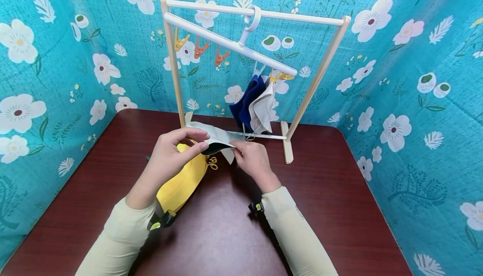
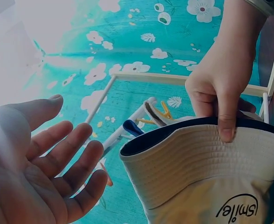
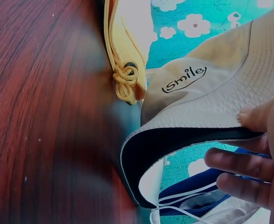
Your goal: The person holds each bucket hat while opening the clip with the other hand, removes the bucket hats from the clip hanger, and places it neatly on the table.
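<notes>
In the head view, a cream bucket hat (image 1: pixel 211 131) with a dark lining is held above the table, in front of the rack. My right hand (image 1: pixel 253 158) pinches its brim between thumb and fingers. Black "smile" lettering (image 3: pixel 184 80) shows on its crown in the right wrist view. Close to the brim's other side is my left hand (image 1: pixel 167 154), its fingers loosely bent; in the left wrist view they hold nothing and stand apart from the hat. Beneath my left hand lies a yellow cloth item (image 1: pixel 186 181) with a knotted yellow cord (image 3: pixel 126 80).
A wooden rack (image 1: pixel 320 74) stands at the back, bearing a tilted white hanger (image 1: pixel 222 39). On the hanger's lower right end hang a navy cloth item (image 1: pixel 247 102) and a cream one (image 1: pixel 263 108). A yellow clip (image 1: pixel 181 41) and two orange clips (image 1: pixel 201 49) hang at left.
</notes>
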`<state>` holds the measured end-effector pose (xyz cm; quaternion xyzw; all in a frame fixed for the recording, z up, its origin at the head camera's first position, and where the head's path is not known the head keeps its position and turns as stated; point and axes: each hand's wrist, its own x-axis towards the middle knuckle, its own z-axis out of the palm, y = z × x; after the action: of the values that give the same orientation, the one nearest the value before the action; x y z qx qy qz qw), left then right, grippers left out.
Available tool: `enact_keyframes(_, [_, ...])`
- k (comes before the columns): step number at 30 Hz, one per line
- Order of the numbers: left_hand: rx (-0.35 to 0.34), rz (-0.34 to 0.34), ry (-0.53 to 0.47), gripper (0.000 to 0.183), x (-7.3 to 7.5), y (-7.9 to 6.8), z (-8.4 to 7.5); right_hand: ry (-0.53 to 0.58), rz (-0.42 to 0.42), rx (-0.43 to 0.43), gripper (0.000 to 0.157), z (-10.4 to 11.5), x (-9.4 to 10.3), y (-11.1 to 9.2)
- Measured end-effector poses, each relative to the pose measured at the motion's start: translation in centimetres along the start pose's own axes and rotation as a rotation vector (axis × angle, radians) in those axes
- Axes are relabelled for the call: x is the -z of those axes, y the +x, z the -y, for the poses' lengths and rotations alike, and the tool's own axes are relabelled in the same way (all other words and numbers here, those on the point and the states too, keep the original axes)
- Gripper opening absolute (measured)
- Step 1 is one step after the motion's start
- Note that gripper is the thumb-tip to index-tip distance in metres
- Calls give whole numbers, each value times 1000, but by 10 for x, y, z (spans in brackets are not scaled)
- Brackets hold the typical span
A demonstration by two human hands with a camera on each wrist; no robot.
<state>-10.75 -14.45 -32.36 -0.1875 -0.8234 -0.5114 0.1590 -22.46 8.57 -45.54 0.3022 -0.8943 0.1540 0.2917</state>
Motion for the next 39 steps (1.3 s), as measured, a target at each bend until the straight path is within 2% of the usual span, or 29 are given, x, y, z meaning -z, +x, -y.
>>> enact_keyframes(8, [1,-6,21,22,0,0,-1,-17,28,62,11,1,-2,-1])
enact_keyframes(17, [-15,-3,27,22,0,0,-1,-35,36,151,21,-1,-4,-2])
enact_keyframes(29, [-11,2,26,22,3,0,-5,15,97,309,26,-6,0,-6])
enact_keyframes(39, [4,-3,42,21,4,-1,-7,13,197,312,27,-9,1,-9])
